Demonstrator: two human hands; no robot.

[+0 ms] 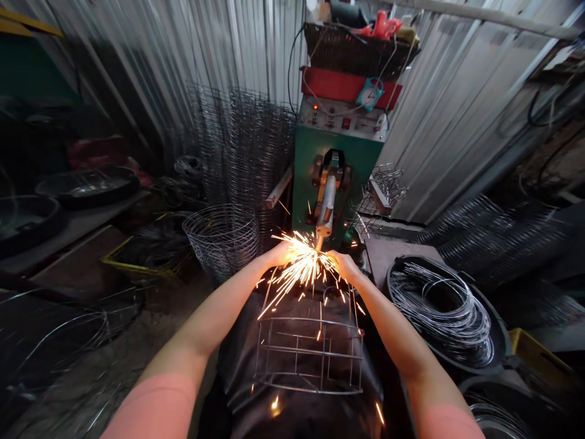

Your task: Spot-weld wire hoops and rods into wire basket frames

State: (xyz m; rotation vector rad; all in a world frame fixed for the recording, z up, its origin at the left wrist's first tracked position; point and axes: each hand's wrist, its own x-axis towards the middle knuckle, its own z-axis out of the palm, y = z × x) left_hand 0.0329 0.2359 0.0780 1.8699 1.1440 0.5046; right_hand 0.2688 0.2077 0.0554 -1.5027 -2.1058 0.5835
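Observation:
A green spot-welding machine [305,177] stands ahead of me, its electrode arm [325,210] pointing down toward me. Bright sparks [301,262] burst from under the electrode tip. My left hand [280,252] is closed at the left of the tip, its fingers partly hidden by the glare. To the right of the tip, my right hand [345,266] is also closed. Between them they grip the far end of a wire frame [297,352], whose near end hangs over my dark apron [237,347]. The exact grip points are lost in the sparks.
Tall stacks of wire baskets [247,146] stand left of the machine, with a round wire basket [222,235] in front. At right, a black tub [390,286] holds wire rings [457,317]. A yellow crate [130,268] sits at left. Sparks fall near my lap.

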